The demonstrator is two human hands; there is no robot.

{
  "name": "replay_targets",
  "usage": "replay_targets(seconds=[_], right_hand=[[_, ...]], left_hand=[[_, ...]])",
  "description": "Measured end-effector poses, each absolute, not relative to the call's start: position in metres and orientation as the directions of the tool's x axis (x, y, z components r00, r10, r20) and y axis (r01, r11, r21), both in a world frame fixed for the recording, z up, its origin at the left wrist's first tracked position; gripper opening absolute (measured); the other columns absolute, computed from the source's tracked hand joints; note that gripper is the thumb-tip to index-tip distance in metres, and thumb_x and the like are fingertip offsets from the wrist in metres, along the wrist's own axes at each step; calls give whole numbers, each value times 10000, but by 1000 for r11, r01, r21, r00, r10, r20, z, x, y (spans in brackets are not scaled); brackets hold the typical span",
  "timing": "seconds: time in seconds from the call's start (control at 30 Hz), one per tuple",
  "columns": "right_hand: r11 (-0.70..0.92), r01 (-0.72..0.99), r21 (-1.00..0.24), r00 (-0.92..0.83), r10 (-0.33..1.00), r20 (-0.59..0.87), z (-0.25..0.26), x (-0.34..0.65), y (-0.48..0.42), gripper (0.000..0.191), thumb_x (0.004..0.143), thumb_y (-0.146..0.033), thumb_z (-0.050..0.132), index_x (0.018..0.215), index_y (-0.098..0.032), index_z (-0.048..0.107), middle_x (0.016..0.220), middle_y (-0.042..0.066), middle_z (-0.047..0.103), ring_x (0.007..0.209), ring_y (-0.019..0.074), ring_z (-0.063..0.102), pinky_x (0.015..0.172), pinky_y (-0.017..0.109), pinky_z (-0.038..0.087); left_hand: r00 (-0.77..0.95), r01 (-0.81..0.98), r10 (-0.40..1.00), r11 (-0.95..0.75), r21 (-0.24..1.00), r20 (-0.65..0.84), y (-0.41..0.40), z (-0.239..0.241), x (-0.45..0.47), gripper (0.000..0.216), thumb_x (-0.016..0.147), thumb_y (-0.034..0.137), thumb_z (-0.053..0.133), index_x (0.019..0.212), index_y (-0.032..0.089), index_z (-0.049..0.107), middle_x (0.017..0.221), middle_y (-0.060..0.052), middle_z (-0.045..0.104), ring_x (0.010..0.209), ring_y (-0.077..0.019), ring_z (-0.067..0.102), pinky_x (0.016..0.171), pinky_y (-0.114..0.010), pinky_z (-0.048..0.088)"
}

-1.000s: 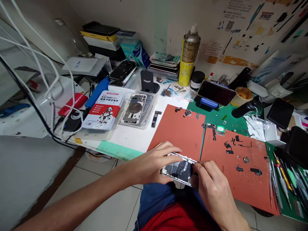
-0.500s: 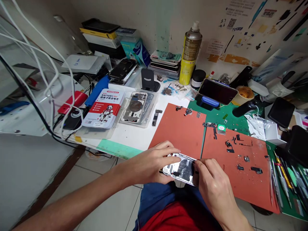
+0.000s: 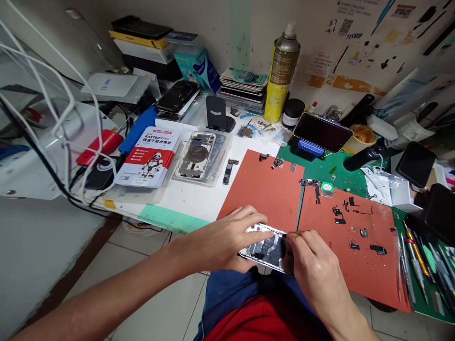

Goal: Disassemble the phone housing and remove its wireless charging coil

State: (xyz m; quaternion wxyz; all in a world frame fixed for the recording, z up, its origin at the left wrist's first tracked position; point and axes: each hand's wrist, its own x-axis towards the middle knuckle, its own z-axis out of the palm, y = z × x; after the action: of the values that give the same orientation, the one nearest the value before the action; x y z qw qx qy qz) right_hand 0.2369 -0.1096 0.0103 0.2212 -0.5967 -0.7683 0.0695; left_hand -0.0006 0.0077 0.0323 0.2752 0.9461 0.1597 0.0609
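Note:
Over my lap, at the front edge of the orange mat, an opened phone housing (image 3: 273, 253) is held between both hands. Its inner side faces up, silvery with dark areas. My left hand (image 3: 229, 240) is closed around the left end, with a finger stretched across the inside and the thumb below. At the other end my right hand (image 3: 313, 260) grips the housing, its fingertips pressed at the upper edge. The right fingers cover that end, and I cannot make out whether they also hold a small part.
Small phone parts (image 3: 340, 215) are scattered on the orange mat (image 3: 265, 189). A second phone housing (image 3: 196, 155) lies in a clear tray left of a circuit board (image 3: 230, 171). Tweezers and screwdrivers (image 3: 417, 255) line the right edge. A spray can (image 3: 280, 76) stands behind.
My left finger has slid a little to the right across the inside of the housing. The housing is tilted slightly differently. Both hands keep their hold, and the view has shifted slightly.

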Motion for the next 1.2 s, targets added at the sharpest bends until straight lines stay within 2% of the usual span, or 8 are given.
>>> replay_targets(seconds=[0.27, 0.5, 0.7, 0.9, 1.07, 1.2], right_hand=[[213, 917, -337, -170, 974, 152, 17, 239, -105, 177, 987, -94, 520, 1072, -188, 644, 876, 42, 603, 768, 200, 553, 632, 323, 437], [211, 930, -300, -182, 976, 123, 20, 241, -105, 157, 987, -119, 527, 1067, -191, 640, 899, 61, 619, 791, 216, 569, 633, 332, 442], [256, 932, -256, -238, 966, 99, 23, 244, -102, 161, 931, -87, 559, 1037, -182, 633, 905, 61, 607, 794, 228, 556, 626, 350, 453], [328, 928, -176, -314, 944, 103, 26, 249, -93, 268, 964, -101, 542, 1206, -145, 646, 1027, 115, 651, 869, 249, 572, 685, 380, 524], [455, 878, -150, -443, 890, 110, 26, 248, -85, 226, 941, -64, 526, 1103, -117, 674, 1007, 142, 663, 856, 261, 569, 690, 405, 548], [456, 870, -185, -438, 889, 132, 21, 249, -83, 242, 916, -22, 501, 1057, -119, 673, 976, 138, 662, 851, 269, 569, 717, 426, 537]], left_hand=[[952, 270, 304, -814, 514, -17, 12, 40, 7, 659, 774, 137, 832, 1395, 193, 619, 1285, -150, 617, 1095, -316, 537, 932, -453, 535], [951, 251, 308, -811, 529, 21, 13, 40, 8, 688, 747, 117, 830, 1396, 204, 618, 1259, -144, 618, 1066, -312, 543, 923, -447, 528], [960, 240, 281, -831, 502, 5, 14, 39, 10, 725, 758, 152, 829, 1443, 202, 597, 1261, -149, 605, 1039, -312, 521, 914, -459, 517], [957, 233, 289, -827, 512, 30, 14, 39, 12, 695, 757, 155, 818, 1418, 204, 611, 1227, -140, 606, 1012, -303, 511, 899, -448, 511], [958, 234, 284, -838, 494, 29, 14, 37, 14, 682, 755, 163, 822, 1403, 192, 615, 1195, -138, 610, 991, -303, 505, 874, -442, 510], [959, 229, 281, -844, 485, 35, 15, 42, 13, 678, 760, 132, 804, 1408, 207, 620, 1198, -136, 616, 1006, -309, 529, 884, -448, 523]])
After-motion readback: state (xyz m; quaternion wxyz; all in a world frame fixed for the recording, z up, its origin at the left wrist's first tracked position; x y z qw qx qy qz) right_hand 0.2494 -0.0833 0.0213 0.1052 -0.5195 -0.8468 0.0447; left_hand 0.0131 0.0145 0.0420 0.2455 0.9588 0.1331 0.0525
